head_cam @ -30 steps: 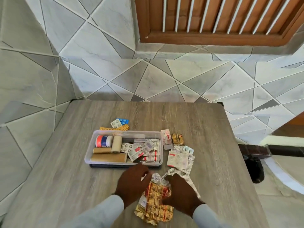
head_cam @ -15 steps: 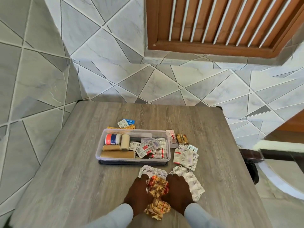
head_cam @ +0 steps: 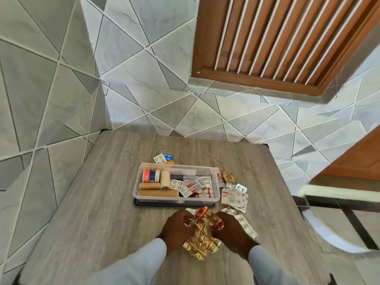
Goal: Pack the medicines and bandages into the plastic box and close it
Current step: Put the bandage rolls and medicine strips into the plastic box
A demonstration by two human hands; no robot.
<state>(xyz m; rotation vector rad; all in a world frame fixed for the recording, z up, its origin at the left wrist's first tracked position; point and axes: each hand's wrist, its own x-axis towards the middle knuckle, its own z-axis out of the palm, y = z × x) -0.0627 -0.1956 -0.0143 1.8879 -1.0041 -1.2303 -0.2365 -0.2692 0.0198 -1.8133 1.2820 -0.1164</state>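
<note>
A clear plastic box [head_cam: 216, 199] stands open on the wooden table [head_cam: 102, 202], resting on its dark lid [head_cam: 144, 204]. Inside lie tan bandage rolls [head_cam: 158, 192], a red-and-blue tape roll [head_cam: 151, 175] and several blister strips [head_cam: 193, 187]. In front of the box my left hand [head_cam: 176, 230] and my right hand [head_cam: 230, 233] both grip a crumpled bunch of gold-and-red foil pill strips [head_cam: 203, 233]. Silver strips [head_cam: 241, 221] lie under my right hand. More pill packs [head_cam: 234, 195] lie right of the box, and blue and white blisters [head_cam: 163, 157] behind it.
Tiled walls close the table's far and left sides. A brown louvred window [head_cam: 287, 38] hangs above. A dark gold sachet [head_cam: 228, 176] lies by the box's right rim. Right of the table the floor drops away with a dark frame [head_cam: 329, 204].
The two hands have drawn the foil strips together into a tighter bunch and lifted it slightly. The camera view has tilted up and shifted, so the box appears further right.
</note>
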